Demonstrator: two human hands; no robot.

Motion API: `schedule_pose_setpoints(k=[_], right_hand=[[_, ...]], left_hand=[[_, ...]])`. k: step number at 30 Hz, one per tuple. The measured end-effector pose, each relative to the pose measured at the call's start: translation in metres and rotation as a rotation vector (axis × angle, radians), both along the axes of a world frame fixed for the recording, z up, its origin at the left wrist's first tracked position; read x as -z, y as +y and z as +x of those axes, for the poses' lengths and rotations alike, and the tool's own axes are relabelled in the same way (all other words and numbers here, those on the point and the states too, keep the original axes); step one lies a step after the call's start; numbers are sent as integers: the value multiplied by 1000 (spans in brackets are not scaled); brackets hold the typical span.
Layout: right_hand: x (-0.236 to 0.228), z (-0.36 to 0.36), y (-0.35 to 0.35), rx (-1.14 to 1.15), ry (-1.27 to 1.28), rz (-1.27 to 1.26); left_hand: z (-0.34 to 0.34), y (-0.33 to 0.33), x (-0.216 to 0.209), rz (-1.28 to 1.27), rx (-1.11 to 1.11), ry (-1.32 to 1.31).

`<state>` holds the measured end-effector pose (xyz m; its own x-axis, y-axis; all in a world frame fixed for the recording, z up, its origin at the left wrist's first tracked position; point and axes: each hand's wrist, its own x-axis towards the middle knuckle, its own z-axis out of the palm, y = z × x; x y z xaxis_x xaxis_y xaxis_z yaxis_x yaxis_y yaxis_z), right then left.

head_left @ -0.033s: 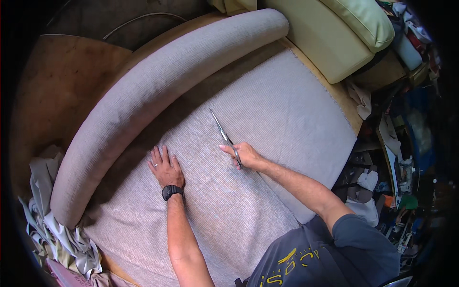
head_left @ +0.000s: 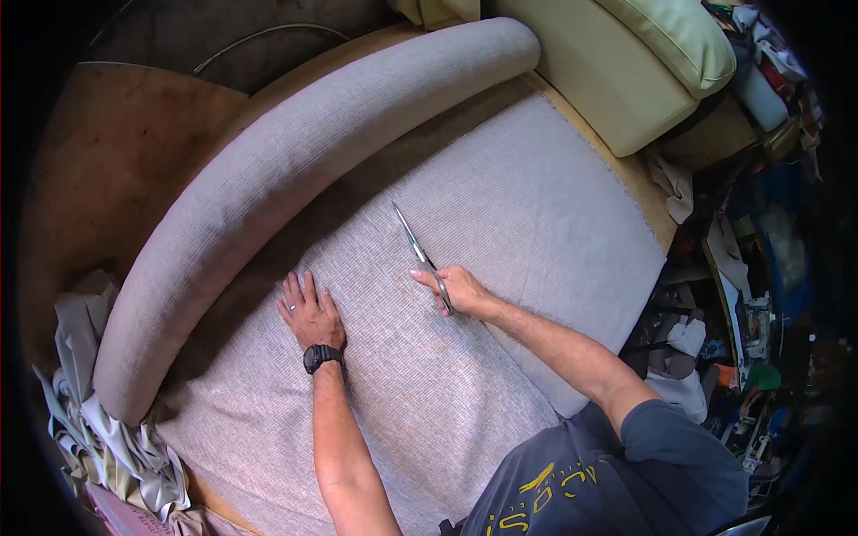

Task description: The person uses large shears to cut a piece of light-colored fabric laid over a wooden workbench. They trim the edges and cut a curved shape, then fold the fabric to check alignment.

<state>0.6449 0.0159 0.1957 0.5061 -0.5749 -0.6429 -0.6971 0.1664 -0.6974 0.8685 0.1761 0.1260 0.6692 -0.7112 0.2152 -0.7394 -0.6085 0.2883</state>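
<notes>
A sheet of light grey woven fabric (head_left: 527, 196) lies spread over a wooden worktop (head_left: 98, 170). My right hand (head_left: 463, 291) grips the handles of long metal scissors (head_left: 411, 234), whose blades lie on the fabric pointing up and to the left. My left hand (head_left: 308, 308), with a black watch on the wrist, rests flat on the fabric with fingers spread, a short way left of the scissors. A long padded roll (head_left: 295, 170) covered in the same grey cloth curves along the fabric's far edge.
Cream-yellow cushions (head_left: 617, 71) sit at the top right corner of the worktop. Crumpled pale cloth scraps (head_left: 98, 429) are heaped at the lower left. Cluttered tools and rags (head_left: 751, 295) fill the floor area on the right.
</notes>
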Motion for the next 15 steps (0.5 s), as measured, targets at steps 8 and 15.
schedule_pose_setpoints(k=[8, 15], right_hand=[[18, 3, -7, -22, 70, -38], [15, 12, -3, 59, 23, -71]], left_hand=[[0, 0, 1, -9, -4, 17], [-1, 3, -2, -18, -5, 31]])
